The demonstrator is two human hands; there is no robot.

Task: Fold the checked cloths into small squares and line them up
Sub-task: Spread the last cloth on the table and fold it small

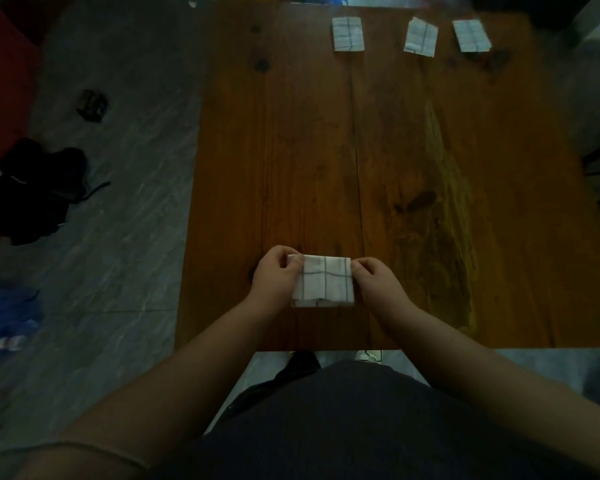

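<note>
1. Lying flat by the near edge of the table (465,237) as the near cloth (323,280): white, crossed by thin dark check lines, folded to a small rectangle, being pinched at both far corners, showing layered folds along its near side.
2. Sitting well apart at the far edge as the left far cloth (348,33), folded small, lying square to that edge.
3. Resting near it as the middle far cloth (420,37), tilting slightly clockwise.
4. Ending the row as the right far cloth (471,35), tilting the other way, not touching its neighbour.
</note>
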